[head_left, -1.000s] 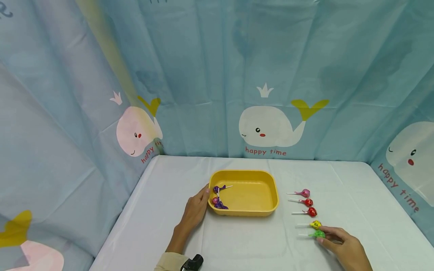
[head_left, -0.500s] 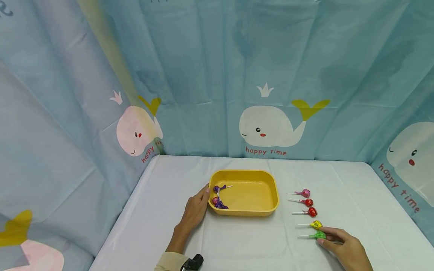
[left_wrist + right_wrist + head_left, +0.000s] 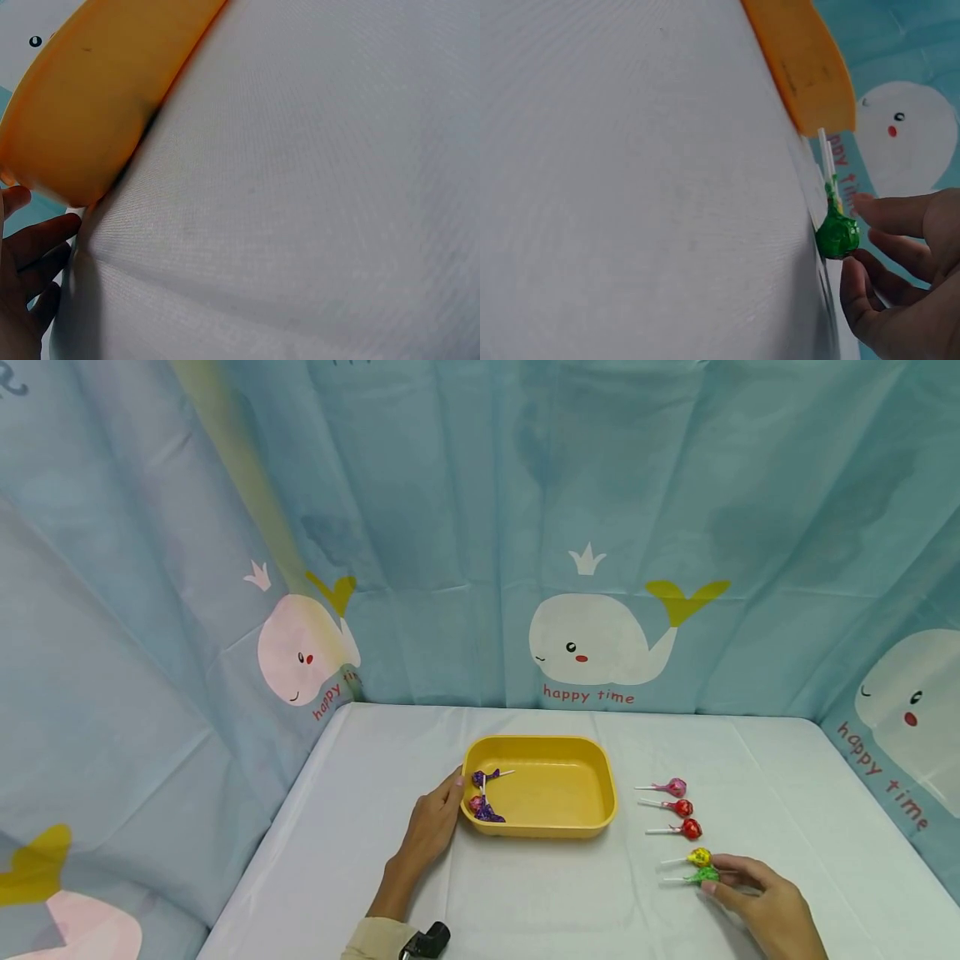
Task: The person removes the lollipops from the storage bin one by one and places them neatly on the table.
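My left hand (image 3: 433, 820) rests against the left end of a yellow tray (image 3: 558, 830), its fingers (image 3: 45, 238) fairly straight beside the outer wall. Inside the tray's left side lie several wrapped lollipops (image 3: 489, 813), purple and pink. To the right on the table, my right hand (image 3: 765, 897) pinches a yellow lollipop (image 3: 700, 857) and a green lollipop (image 3: 705, 876) together by their heads. The index finger is at the yellow head, the thumb at the green one. In the right wrist view, the green lollipop (image 3: 837, 236) mostly hides the yellow one. Both sticks point left.
Beyond the right hand, a pink lollipop (image 3: 676, 787) and two red lollipops (image 3: 691, 829) lie in a column, sticks toward the tray. A white cloth (image 3: 540, 902) covers the table. Blue curtains (image 3: 450, 527) with printed whales stand behind and at both sides.
The right thumb and index finger have drawn closer together. The yellow lollipop has shifted slightly and tilted, now nearer the green one. Left hand and tray have stayed put.
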A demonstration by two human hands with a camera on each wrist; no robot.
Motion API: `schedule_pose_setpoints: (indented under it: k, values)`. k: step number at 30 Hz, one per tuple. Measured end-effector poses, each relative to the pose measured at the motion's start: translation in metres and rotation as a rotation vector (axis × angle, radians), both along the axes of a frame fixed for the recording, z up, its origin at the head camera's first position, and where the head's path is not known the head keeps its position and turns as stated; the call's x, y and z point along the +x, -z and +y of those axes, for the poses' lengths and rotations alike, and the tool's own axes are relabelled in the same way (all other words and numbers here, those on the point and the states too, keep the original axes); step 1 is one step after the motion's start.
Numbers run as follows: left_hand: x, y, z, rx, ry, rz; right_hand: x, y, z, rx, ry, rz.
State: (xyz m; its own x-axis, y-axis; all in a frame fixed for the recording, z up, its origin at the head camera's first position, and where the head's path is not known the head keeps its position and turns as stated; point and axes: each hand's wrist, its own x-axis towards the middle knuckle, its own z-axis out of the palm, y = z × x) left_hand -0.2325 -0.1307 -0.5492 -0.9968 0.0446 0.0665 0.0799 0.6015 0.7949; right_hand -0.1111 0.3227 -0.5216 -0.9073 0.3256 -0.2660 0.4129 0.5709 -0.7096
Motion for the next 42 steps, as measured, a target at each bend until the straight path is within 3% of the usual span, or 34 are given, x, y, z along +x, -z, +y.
schedule_pose_setpoints:
  k: [8, 19, 27, 36, 42]
  values:
    - [0.000, -0.002, 0.001, -0.006, -0.002, -0.003, -0.004, -0.012, -0.004, 0.005, 0.001, 0.029]
    - [0.000, -0.003, 0.000, 0.001, -0.004, -0.006, -0.010, -0.023, -0.037, -0.054, -0.068, 0.292]
    - [-0.001, -0.001, 0.000, 0.000, -0.005, 0.001, -0.022, -0.032, -0.072, -0.213, -0.115, 0.322]
    - [-0.002, 0.002, -0.001, -0.025, -0.005, 0.034, -0.031, -0.036, -0.101, -0.296, -0.181, 0.416]
    - [-0.002, 0.003, -0.001, -0.023, -0.008, 0.028, -0.039, -0.037, -0.116, -0.355, -0.190, 0.412]
